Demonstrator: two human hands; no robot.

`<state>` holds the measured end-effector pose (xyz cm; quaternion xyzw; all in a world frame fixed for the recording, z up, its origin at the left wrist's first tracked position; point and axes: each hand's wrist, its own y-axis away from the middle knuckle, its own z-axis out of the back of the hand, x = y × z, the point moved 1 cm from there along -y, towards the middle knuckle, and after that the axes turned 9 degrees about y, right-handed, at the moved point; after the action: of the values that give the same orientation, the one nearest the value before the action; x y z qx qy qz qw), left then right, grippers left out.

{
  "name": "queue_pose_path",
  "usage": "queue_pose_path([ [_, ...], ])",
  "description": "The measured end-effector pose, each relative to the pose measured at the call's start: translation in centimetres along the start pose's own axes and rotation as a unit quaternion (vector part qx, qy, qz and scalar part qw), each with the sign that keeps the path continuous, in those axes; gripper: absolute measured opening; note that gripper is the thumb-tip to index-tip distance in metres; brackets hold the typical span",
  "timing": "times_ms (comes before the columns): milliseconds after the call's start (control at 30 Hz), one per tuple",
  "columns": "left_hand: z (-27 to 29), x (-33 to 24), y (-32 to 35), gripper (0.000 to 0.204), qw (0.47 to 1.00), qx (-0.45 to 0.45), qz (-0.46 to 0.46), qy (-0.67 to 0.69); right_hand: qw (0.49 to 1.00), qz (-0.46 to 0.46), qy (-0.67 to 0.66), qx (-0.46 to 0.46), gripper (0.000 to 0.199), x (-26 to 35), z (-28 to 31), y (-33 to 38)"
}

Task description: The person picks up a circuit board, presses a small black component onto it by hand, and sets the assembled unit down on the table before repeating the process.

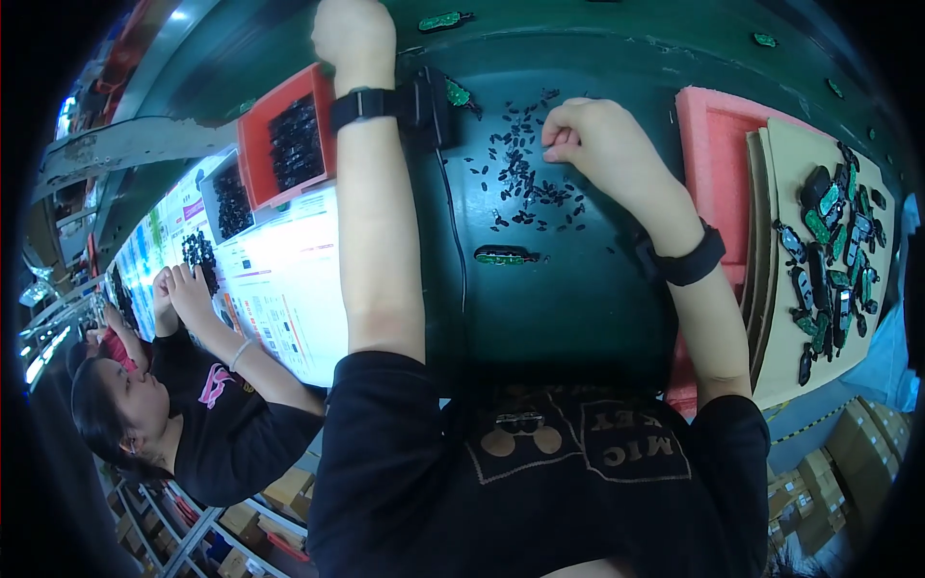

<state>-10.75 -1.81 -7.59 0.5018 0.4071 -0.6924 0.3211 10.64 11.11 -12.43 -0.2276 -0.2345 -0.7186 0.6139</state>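
Observation:
My left hand (pixel 356 40) reaches far ahead at the top edge, its back toward me and its fingers hidden. My right hand (pixel 605 144) is over the right side of a scatter of small black parts (pixel 525 183) on the dark green surface (pixel 578 318). Its thumb and fingers are drawn together in a pinch; anything between them is too small to make out. An elongated black piece with a green circuit board (pixel 505 255) lies nearer me, below the scatter. Another green board piece (pixel 457 92) lies right of my left wrist.
A red bin (pixel 325 120) of black parts stands left of my left forearm, beside a grey tray (pixel 214 197). At right, cardboard sheets (pixel 771 376) bearing many green-and-black pieces lie by pink foam (pixel 708 144). A black cable (pixel 453 212) crosses the surface. A co-worker (pixel 231 414) handles black parts at left.

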Motion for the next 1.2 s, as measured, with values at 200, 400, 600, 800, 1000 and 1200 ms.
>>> queue_pose_path([
  [200, -4.8, -4.9, 4.5, 0.012, 0.995, -0.039, -0.048, -0.076, 0.994, 0.016, 0.1, -0.035, 0.005, -0.2, -0.3, 0.1],
  [400, -4.2, -5.3, 7.5, 0.029, 0.984, 0.103, 0.076, 0.12, 0.956, -0.06, -0.273, -0.087, 0.003, 0.5, 3.8, 0.2],
  [600, -6.1, -6.3, 10.4, 0.027, 0.889, 0.143, 0.238, 0.363, 0.854, -0.04, -0.467, -0.227, 0.009, -1.5, 7.0, 1.0],
  [800, -6.1, -6.5, 11.1, 0.023, 0.94, 0.192, 0.121, 0.256, 0.768, -0.005, -0.615, -0.18, 0.011, -3.4, 7.1, 1.7],
  [1000, -5.7, -8.9, 12.3, 0.035, 0.954, 0.107, 0.081, 0.269, 0.81, 0.077, -0.557, -0.166, 0.011, 0.0, 8.2, 3.3],
  [1200, -5.3, -9.9, 13.0, 0.032, 0.981, 0.126, -0.078, 0.122, 0.903, 0.137, -0.25, -0.322, 0.011, 4.4, 8.1, 4.6],
])
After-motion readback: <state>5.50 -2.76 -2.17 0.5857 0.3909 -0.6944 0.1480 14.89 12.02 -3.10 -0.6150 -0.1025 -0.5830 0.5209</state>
